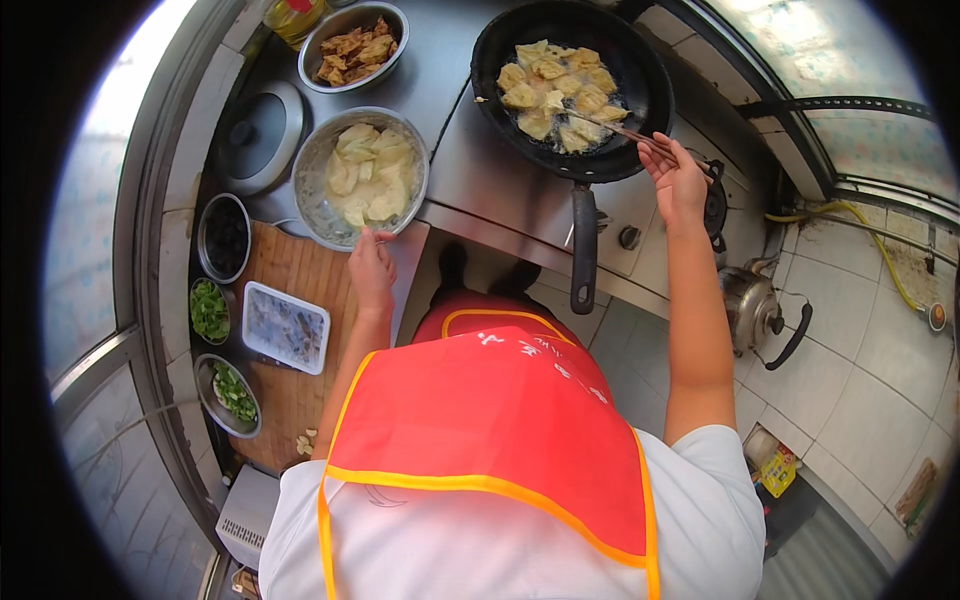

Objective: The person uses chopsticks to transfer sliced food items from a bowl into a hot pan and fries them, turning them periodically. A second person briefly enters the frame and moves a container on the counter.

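My right hand (679, 180) grips a pair of chopsticks (626, 133), whose tips reach into a black wok (487, 90). Several pale-yellow battered pieces (551, 69) sit in bubbling oil there; the chopstick tips are at one of them. My left hand (371, 274) is at the near rim of a steel mixing bowl (306, 176), thumb over the edge and fingers curled outside. Inside that bowl lie pale slices (375, 169) in wet batter. Behind it, a smaller steel bowl (306, 60) contains browned fried pieces (360, 52).
The wok's handle (583, 255) juts past the stove's front edge. At left are a pot lid (259, 135), a dark-filled bowl (225, 236), bowls of chopped greens (210, 309) and a white tray (285, 326) by a wooden board (270, 259). A kettle (750, 311) stands right.
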Demonstrator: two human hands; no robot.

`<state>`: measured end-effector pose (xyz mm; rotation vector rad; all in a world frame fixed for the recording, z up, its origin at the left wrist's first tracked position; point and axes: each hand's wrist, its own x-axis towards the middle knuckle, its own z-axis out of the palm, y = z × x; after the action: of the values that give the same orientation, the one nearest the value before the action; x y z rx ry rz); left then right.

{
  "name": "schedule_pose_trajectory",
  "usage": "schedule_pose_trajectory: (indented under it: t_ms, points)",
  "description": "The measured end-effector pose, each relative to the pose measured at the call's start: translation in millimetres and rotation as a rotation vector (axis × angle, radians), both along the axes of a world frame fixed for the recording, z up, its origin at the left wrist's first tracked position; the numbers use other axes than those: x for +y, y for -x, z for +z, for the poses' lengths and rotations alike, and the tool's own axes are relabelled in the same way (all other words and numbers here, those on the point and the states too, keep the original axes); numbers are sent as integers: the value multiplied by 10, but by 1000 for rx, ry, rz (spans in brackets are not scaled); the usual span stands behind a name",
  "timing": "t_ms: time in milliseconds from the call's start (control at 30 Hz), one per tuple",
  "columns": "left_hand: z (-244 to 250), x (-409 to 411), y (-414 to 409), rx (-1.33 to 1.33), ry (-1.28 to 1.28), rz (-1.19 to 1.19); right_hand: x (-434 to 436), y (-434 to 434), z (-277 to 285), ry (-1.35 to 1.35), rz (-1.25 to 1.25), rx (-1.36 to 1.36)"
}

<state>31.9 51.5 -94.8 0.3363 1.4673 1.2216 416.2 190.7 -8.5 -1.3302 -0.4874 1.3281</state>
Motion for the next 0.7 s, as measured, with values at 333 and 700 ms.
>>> schedule_pose_trajectory:
  t_ms: [333,700]
  points:
    - [8,91,-87,-22,-2,-34,-224,373,363,-187,297,-554]
    - [-15,99,-26,2,15,-34,-431,534,460,-243,487,-661]
